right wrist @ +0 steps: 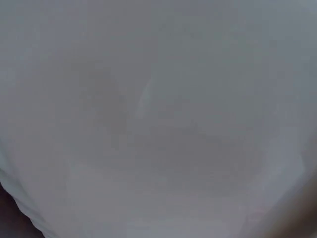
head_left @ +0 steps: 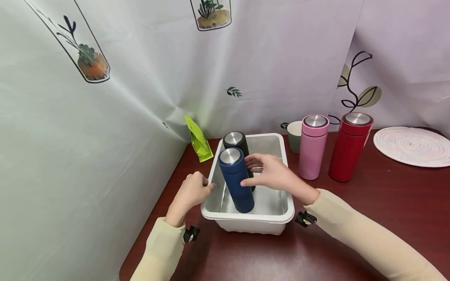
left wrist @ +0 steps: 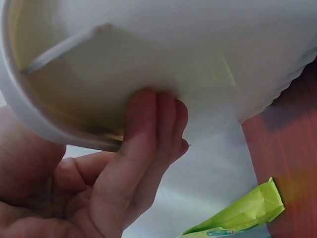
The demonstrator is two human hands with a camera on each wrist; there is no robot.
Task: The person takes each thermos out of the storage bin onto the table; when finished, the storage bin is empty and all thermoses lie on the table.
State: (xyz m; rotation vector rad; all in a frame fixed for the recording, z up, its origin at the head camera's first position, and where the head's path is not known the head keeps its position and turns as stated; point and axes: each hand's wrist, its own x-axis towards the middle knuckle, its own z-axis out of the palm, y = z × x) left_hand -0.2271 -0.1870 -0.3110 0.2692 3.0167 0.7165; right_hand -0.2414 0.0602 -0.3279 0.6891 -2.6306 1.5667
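In the head view a white plastic bin [head_left: 247,218] stands on the table with two thermos bottles upright inside. The nearer is a dark blue thermos bottle [head_left: 236,183] with a silver lid top; close behind it is a black thermos bottle [head_left: 236,138]. My left hand [head_left: 192,191] grips the bin's left rim, its fingers against the wall in the left wrist view. At the blue bottle's right side is my right hand [head_left: 268,171], thumb tip over its front and loosely bent fingers near its upper edge. Only blurred pale surface fills the right wrist view.
Right of the bin stand a pink thermos bottle [head_left: 313,152], a red thermos bottle [head_left: 350,150] and a green-and-white cup [head_left: 294,138]. A round woven placemat [head_left: 413,147] lies at far right. A bright green pouch [head_left: 198,140] leans near the wall at back left.
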